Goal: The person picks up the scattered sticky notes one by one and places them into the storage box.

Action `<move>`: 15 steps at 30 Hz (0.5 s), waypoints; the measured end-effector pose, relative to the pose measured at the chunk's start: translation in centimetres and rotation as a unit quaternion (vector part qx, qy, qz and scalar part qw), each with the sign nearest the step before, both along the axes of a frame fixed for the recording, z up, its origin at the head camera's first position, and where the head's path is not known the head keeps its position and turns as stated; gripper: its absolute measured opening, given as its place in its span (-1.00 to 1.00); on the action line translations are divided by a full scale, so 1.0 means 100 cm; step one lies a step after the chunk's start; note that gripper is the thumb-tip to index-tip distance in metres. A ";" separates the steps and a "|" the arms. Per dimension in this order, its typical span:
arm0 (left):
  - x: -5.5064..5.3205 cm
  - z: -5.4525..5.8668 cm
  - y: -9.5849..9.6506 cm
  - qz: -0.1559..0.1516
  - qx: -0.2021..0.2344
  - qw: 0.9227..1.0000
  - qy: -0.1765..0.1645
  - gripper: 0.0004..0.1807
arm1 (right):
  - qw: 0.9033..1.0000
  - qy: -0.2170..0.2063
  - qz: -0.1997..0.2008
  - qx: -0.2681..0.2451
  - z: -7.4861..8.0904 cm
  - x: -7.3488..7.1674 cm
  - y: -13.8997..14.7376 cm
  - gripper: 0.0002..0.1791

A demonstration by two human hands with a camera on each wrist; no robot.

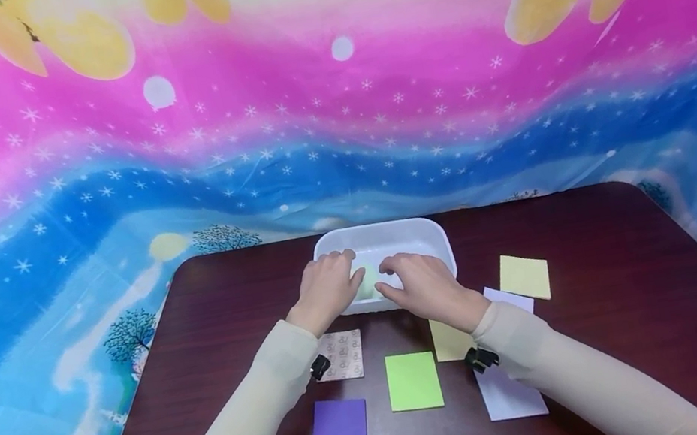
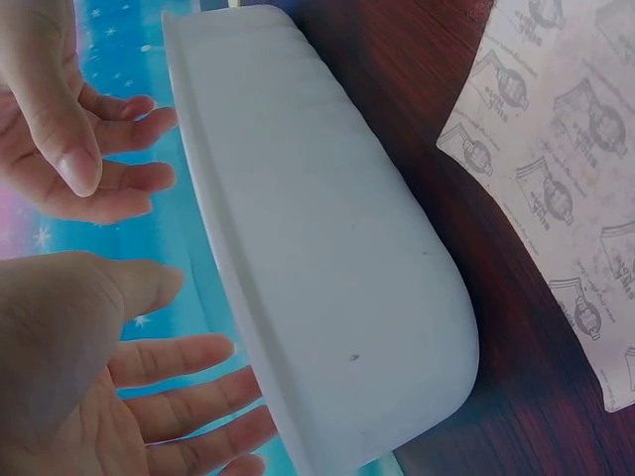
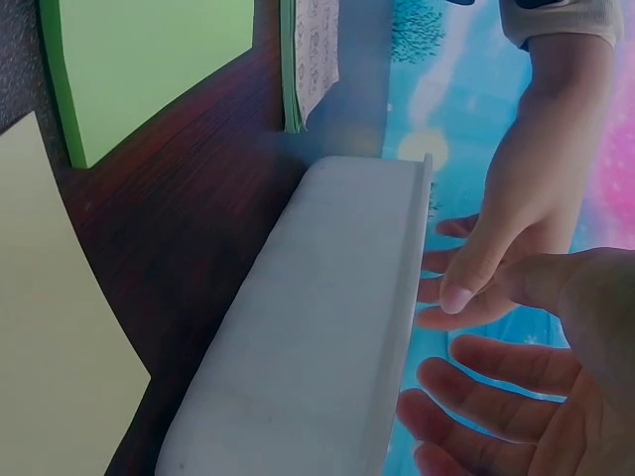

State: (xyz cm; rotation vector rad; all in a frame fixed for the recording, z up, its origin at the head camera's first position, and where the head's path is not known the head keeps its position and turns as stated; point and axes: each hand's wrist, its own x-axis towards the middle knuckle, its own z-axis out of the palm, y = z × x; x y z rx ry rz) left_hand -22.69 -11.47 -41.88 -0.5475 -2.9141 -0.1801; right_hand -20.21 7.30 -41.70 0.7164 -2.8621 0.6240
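Both hands hang over the near side of a white plastic tub (image 1: pixel 416 233), fingers loosely bent and nothing between them. My left hand (image 1: pixel 326 291) is at the tub's left part, my right hand (image 1: pixel 429 287) at its right part. Between them, a pale green piece (image 1: pixel 367 284) shows inside the tub, partly covered by the fingers. In the left wrist view the left hand (image 2: pixel 129 377) has its fingertips right at the tub's rim. From the right wrist, the right hand (image 3: pixel 516 407) has spread, relaxed fingers close beside the rim.
On the dark wooden table (image 1: pixel 232 304) lie a patterned square pad (image 1: pixel 346 355), a purple pad (image 1: pixel 339 432), a green pad (image 1: pixel 413 382), a yellow pad (image 1: pixel 449 342), a white sheet (image 1: pixel 513 393) and a pale yellow pad (image 1: pixel 525 277). A printed cloth (image 1: pixel 336 136) hangs behind.
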 end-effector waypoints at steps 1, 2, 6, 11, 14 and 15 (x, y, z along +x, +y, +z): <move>0.001 0.001 0.000 0.001 0.001 1.000 0.001 -0.63 | 1.000 0.001 -0.001 0.001 0.000 0.000 0.000 -0.67; 0.002 0.001 0.000 0.001 0.001 1.000 0.003 -0.63 | 1.000 0.002 -0.002 0.002 0.000 0.000 0.001 -0.67; 0.005 0.003 0.000 -0.002 0.006 1.000 0.013 -0.64 | 1.000 0.005 -0.005 0.004 0.000 0.000 0.002 -0.67; 0.008 0.004 0.000 -0.006 0.011 1.000 0.016 -0.63 | 1.000 0.006 -0.006 0.006 0.000 0.001 0.002 -0.67; 0.009 0.004 0.000 -0.007 0.014 1.000 0.016 -0.63 | 1.000 0.007 -0.005 0.005 0.001 0.001 0.003 -0.67; 0.009 0.004 -0.001 -0.007 0.014 1.000 0.017 -0.63 | 1.000 0.007 -0.005 0.004 0.001 0.001 0.003 -0.67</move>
